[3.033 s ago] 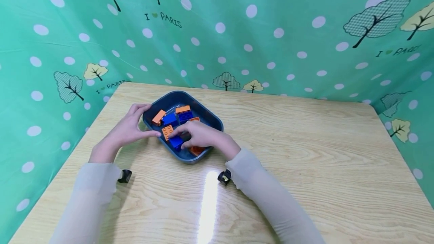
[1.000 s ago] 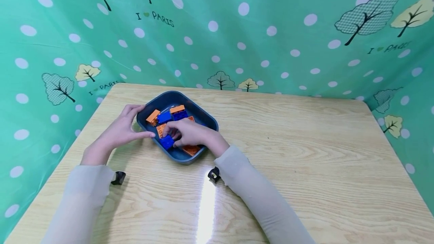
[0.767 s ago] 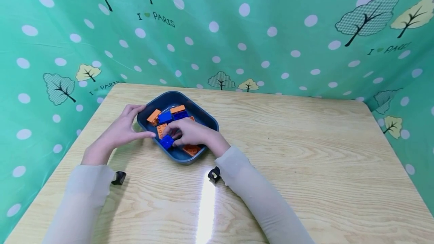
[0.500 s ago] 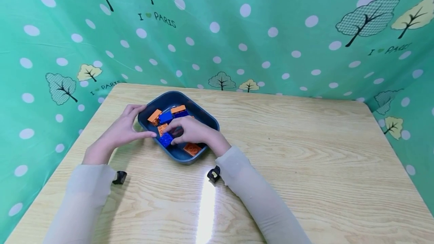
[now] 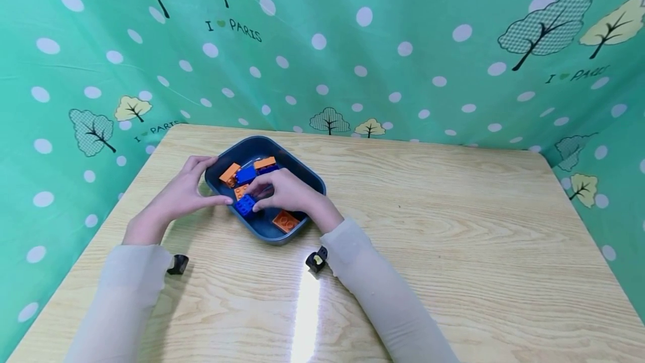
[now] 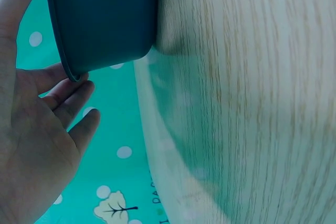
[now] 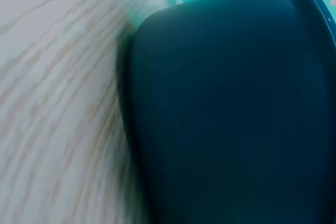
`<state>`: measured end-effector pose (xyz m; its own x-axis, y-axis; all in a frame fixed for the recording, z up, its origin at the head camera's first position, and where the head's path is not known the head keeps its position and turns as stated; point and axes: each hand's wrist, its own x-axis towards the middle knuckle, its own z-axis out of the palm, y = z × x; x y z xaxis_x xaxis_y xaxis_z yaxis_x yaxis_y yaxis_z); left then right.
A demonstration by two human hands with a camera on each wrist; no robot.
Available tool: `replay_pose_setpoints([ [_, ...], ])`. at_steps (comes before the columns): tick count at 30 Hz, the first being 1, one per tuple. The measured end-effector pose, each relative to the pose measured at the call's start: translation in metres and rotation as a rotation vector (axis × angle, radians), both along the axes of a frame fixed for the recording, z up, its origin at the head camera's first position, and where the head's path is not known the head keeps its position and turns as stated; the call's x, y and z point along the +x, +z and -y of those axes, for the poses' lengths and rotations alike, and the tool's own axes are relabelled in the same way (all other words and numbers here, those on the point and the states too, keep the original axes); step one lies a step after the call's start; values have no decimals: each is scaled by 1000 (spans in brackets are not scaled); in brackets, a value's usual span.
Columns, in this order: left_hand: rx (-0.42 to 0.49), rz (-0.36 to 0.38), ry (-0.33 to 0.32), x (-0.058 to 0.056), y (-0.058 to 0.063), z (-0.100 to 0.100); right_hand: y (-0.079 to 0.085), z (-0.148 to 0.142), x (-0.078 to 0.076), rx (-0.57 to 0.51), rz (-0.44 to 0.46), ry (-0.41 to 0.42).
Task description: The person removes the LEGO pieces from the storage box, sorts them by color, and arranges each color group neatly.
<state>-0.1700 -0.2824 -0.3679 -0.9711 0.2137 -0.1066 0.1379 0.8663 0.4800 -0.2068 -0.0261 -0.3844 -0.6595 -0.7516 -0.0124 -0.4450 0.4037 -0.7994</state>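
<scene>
A dark blue plastic box (image 5: pixel 308 171) stands on the table and holds several toy building bricks. My left hand (image 5: pixel 178 198) grips the box at its left corner, thumb and fingers spread along the rim. In the left wrist view, the fingers of that hand (image 6: pixel 37 129) meet the rim of the box (image 6: pixel 105 19). Inside the box, my right hand (image 5: pixel 291 192) pinches a blue brick (image 5: pixel 244 205) between thumb and fingers. Beside it lies an orange studded brick (image 5: pixel 241 190). The box wall (image 7: pixel 231 98) fills the right wrist view and hides the right hand.
Further bricks in the box are orange (image 5: pixel 230 174), blue (image 5: pixel 246 175), an orange one (image 5: pixel 265 162) at the back, and one orange (image 5: pixel 285 221) at the front. A green dotted curtain (image 5: pixel 322 43) hangs behind the wooden table (image 5: pixel 453 212).
The blue brick under the right fingers has turned, and its studs now show. The right hand has shifted slightly, uncovering more of the front orange brick. The left hand keeps its place on the box.
</scene>
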Motion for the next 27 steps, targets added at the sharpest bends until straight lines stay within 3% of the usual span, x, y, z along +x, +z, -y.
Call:
replay_pose_setpoints([
  [27,-10,8,6,-1,1,-3,12,-25,5,-86,-26,-103],
])
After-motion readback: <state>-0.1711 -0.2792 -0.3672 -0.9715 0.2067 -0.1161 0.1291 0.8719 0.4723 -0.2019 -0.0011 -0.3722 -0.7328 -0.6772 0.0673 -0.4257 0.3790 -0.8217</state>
